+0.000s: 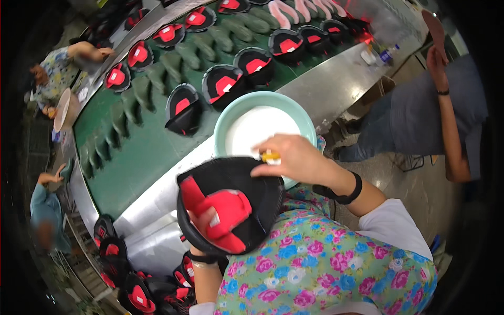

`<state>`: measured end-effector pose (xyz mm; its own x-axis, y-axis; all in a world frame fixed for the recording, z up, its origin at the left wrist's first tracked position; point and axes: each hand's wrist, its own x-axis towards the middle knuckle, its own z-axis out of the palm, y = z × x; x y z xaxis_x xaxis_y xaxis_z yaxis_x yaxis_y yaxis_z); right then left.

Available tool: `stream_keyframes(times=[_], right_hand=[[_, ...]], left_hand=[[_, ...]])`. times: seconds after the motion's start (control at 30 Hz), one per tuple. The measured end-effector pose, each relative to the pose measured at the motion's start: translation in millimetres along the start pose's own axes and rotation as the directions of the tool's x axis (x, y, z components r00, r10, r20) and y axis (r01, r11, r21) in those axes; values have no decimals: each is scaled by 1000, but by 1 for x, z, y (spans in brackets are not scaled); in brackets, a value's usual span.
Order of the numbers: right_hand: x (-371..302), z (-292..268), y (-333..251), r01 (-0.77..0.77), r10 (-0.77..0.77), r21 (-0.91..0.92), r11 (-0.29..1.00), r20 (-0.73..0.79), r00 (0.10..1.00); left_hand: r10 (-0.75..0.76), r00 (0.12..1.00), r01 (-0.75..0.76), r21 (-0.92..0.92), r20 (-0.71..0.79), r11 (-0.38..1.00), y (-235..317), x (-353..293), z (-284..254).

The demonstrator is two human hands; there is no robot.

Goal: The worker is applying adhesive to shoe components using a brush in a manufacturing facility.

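Observation:
A black shoe upper (265,197) with a red lining and tongue is held up in front of me, its open edge facing up. My left hand (202,220) grips it from the near side, fingers partly hidden by the red lining. Over its far right edge, my right hand (296,157) pinches a small brush with a yellow handle (270,156); the brush's tip is blurred at the upper's rim. Just beyond that hand is a pale teal basin (223,118) containing white liquid (257,126).
A green conveyor belt (157,142) with metal edges carries rows of black-and-red uppers (184,107), dark green shoe lasts (142,92) and pink pieces (281,13). More uppers (139,296) are piled at lower left. A co-worker (420,121) stands at right; two others sit at left.

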<state>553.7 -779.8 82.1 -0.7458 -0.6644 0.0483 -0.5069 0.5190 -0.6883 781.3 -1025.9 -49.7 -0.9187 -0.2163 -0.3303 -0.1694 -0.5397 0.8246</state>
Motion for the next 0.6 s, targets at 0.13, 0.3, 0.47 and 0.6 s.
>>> stream_keyframes(times=[0.13,0.3,0.47,0.6], right_hand=[[-23,-1,16,-141,136,26,990,128,982],[-28,2,56,-171,216,203,964,-229,949],[-20,22,92,-398,504,393,829,-215,836],[-22,54,108,-358,406,246,901,-184,895]], left_hand=[[-150,986,153,-43,73,987,15,-13,22],[-373,848,424,-60,378,904,49,-19,60],[-528,530,200,508,663,838,100,7,65],[-257,883,133,316,393,939,97,1,67]])
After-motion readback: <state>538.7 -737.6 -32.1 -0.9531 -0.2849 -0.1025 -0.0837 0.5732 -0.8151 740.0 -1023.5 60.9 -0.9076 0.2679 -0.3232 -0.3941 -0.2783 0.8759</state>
